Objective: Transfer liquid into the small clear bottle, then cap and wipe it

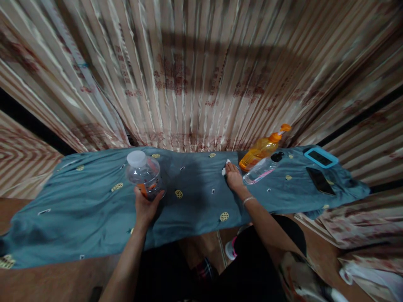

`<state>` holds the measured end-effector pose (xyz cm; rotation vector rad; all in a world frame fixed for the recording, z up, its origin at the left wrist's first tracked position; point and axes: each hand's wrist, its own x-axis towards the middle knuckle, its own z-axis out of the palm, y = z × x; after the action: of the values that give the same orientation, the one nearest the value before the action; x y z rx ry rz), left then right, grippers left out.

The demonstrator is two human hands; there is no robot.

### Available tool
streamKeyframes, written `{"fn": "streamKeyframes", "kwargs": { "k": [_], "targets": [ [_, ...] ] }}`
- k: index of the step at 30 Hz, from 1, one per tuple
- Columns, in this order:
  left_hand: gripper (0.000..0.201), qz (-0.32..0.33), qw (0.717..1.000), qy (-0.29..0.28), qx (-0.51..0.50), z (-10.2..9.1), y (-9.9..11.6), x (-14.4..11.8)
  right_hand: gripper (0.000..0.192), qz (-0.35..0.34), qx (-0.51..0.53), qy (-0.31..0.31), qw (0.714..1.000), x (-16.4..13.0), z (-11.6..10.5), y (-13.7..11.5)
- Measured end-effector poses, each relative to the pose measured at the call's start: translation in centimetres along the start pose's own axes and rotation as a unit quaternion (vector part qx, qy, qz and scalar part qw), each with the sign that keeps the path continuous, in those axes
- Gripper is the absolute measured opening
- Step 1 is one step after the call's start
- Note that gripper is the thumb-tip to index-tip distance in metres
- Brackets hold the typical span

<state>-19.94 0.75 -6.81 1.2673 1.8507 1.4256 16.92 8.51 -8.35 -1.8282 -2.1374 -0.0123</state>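
My left hand (pixel 147 206) grips the lower part of a clear plastic jar (pixel 150 174) with a white lid and orange markings. The jar stands on the left half of the cloth-covered table. Over to the right, my right hand (pixel 234 177) is closed and pressed down on the cloth. Small white bits, perhaps a tissue or wipe (pixel 223 171), show at its fingertips; most of this is hidden under the fingers. Just right of that hand lie a clear bottle (pixel 261 170) with a black cap and an orange pump bottle (pixel 260 153).
A blue-green cloth (pixel 195 214) with pineapple prints covers the long table. At its right end are a blue-framed device (pixel 321 157) and a dark phone (pixel 320 181). A pleated, patterned curtain (pixel 195 92) hangs directly behind the table.
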Motion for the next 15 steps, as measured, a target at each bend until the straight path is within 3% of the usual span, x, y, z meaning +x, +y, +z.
{"fn": "streamKeyframes", "kwargs": {
  "k": [3, 6, 11, 15],
  "targets": [
    [0.067, 0.006, 1.000, -0.002, -0.007, 0.0, 0.0, -0.1, 0.041, 0.064, -0.002, 0.022, 0.998, 2.7, 0.6, -0.3],
    [0.066, 0.010, 1.000, 0.000, -0.009, 0.0, 0.1, -0.1, 0.040, 0.082, 0.011, 0.027, 0.996, 5.1, 2.2, -4.0],
    [0.064, 0.007, 1.000, -0.006, -0.024, 0.0, 0.5, -0.2, 0.041, -0.004, 0.066, 0.003, 0.998, 6.3, 5.0, -13.8],
    [0.067, -0.008, 1.000, 0.006, -0.027, 0.0, 0.8, -0.4, 0.043, -0.097, 0.117, -0.022, 0.988, 3.6, 5.6, -19.8]
  ]
}}
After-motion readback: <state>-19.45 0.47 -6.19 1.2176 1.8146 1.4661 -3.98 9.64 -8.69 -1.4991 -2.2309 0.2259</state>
